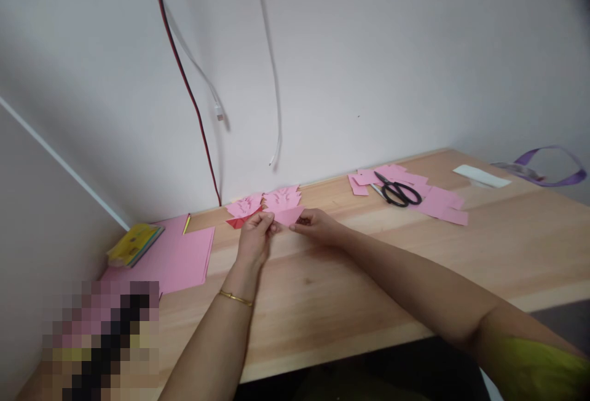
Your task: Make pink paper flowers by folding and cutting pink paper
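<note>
Works at a pale, grained wooden table (332,321) pushed against a plain white wall (369,50), below a hanging black-and-red cord (185,84) and two slim white cables (271,63). Has, to the left, a yellow plastic packet (133,244) on flat pink paper sheets (188,259); to the right, black metal scissors (389,185) over cut pink paper pieces (437,204). Grips a small folded pink paper (289,214) near the far edge, left hand (254,235) and right hand (318,226) pinching opposite sides, just before jagged-edged pink paper shapes (282,197) and beside folded red paper (236,223). Leaves open wood between hands and near edge, and rightward toward the scissors.
</note>
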A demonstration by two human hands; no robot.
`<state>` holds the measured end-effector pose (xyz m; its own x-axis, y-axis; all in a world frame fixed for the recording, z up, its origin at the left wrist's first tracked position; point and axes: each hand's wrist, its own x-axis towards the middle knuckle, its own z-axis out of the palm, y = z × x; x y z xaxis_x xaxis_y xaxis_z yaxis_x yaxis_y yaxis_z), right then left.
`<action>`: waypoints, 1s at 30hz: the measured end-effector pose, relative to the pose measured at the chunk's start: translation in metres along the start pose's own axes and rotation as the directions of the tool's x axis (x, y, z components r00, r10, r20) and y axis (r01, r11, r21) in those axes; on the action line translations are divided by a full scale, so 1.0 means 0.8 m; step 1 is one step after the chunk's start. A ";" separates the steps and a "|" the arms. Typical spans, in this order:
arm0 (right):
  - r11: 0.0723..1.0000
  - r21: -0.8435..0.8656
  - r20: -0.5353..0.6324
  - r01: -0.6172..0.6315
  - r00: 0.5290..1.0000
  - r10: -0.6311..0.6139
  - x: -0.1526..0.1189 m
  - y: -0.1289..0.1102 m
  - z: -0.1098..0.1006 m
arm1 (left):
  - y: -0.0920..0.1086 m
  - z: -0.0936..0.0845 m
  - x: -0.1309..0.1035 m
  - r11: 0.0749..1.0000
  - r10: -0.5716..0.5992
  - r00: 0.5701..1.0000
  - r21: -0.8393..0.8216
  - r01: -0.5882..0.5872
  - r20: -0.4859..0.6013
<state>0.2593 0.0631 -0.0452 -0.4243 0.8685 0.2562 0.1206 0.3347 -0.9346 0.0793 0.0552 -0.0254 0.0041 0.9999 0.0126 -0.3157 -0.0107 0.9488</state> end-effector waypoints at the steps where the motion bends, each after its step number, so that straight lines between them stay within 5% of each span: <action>1: 1.000 0.015 0.006 0.002 1.000 -0.002 0.000 0.001 0.000 | 0.000 0.000 0.000 0.999 -0.023 1.000 -0.031 0.023 0.007; 5: 0.997 0.078 0.009 0.007 1.000 -0.008 0.002 0.002 0.001 | -0.001 -0.001 0.000 0.996 -0.046 0.999 -0.073 0.048 0.022; 11: 0.975 0.217 -0.130 -0.042 0.989 0.072 0.003 -0.003 -0.006 | -0.003 -0.005 0.001 0.975 0.085 0.996 0.205 -0.088 0.026; 15: 0.979 0.197 -0.153 -0.047 0.985 0.078 0.003 -0.006 -0.009 | -0.004 -0.003 0.001 0.995 0.040 0.999 0.089 -0.041 0.018; 23: 0.999 -0.005 -0.223 0.054 0.973 -0.054 0.003 -0.007 -0.005 | -0.005 0.005 -0.005 0.994 -0.109 0.991 -0.002 0.110 0.081; 30: 0.950 -0.279 -0.225 0.142 0.952 -0.209 -0.001 -0.020 0.007 | -0.008 0.012 -0.010 0.965 0.072 0.991 0.245 -0.098 0.113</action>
<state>0.2529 0.0553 -0.0317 -0.2272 0.8390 0.4944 0.3050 0.5434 -0.7821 0.0901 0.0473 -0.0283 0.0881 0.9892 0.1167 -0.0729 -0.1105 0.9912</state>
